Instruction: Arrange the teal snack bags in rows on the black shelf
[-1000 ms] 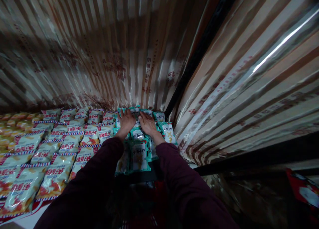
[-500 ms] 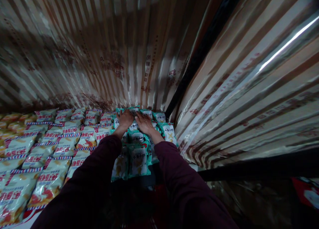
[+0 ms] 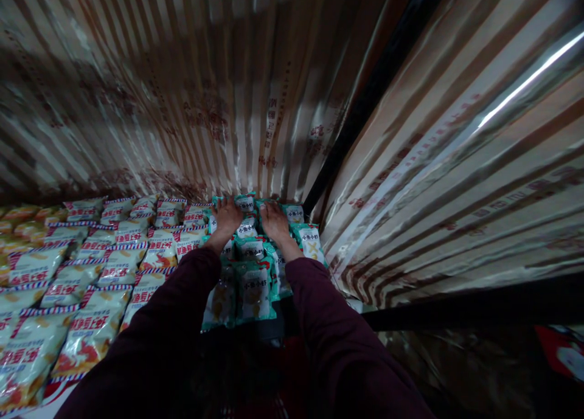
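Observation:
Several teal-edged snack bags [image 3: 255,289] lie in rows in front of me, each with a white panel and dark lettering. My left hand [image 3: 227,217] lies over bags at the back left of this group, its fingers spread on top of them. On the back bags to its right rests my right hand [image 3: 274,222], fingers stretched forward and touching the packaging. Between the two hands a back-row bag [image 3: 247,225] shows. Neither hand is closed round a bag. Parts of the bags beneath both hands are hidden.
Rows of snack bags with red lettering and striped edges [image 3: 91,328] fill the left side. Yellowish packs [image 3: 22,232] lie at the far left. Behind stands a pleated, striped sheet [image 3: 219,103], with a dark post [image 3: 365,115] at the corner and a dark rail [image 3: 456,309] at right.
My right hand has moved right, away from my left hand, uncovering bags between them. My left hand has shifted slightly left.

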Available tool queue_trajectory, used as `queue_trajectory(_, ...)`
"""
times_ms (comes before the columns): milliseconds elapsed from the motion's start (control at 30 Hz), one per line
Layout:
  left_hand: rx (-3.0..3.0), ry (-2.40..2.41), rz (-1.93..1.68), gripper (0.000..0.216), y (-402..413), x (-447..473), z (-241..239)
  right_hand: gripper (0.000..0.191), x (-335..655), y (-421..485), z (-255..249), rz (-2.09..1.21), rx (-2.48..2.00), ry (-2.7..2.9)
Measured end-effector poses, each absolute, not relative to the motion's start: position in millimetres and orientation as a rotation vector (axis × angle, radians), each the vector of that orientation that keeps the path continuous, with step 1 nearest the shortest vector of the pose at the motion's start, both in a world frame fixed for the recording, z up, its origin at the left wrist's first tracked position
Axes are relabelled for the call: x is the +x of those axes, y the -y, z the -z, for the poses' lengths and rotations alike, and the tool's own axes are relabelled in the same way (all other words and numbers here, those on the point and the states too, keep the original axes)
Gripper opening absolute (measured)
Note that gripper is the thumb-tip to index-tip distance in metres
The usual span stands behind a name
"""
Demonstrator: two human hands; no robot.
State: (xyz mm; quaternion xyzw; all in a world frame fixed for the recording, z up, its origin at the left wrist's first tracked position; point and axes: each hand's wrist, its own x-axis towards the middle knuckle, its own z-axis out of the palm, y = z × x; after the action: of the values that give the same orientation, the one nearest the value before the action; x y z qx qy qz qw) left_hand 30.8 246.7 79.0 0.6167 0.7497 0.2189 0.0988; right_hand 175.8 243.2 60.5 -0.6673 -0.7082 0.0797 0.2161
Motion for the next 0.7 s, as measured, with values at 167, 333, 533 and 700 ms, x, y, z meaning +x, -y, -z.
queue_trajectory(167,1.841,-2.189,-0.655,0.045,-243.8,29.0,-78.5,0.05,173.7,-244.6,-62.6,-0.233,-1.778,2.041)
queue_trajectory(333,1.823,-2.249,-0.662,0.046,-251.3,13.3,-74.7,0.049,175.1,-241.5,-61.8,-0.182,-1.735,1.974)
queue_trajectory(533,1.91,-2.322,-0.441,0.042,-277.6,-30.1,-76.4,0.046,174.6,-242.1,-66.7,-0.119,-1.605,1.982)
queue_trajectory(700,2.132,-2.15,-0.316,0.042,-307.5,-39.7,-70.1,0.047,162.3,-244.8,-70.2,-0.185,-1.594,2.141)
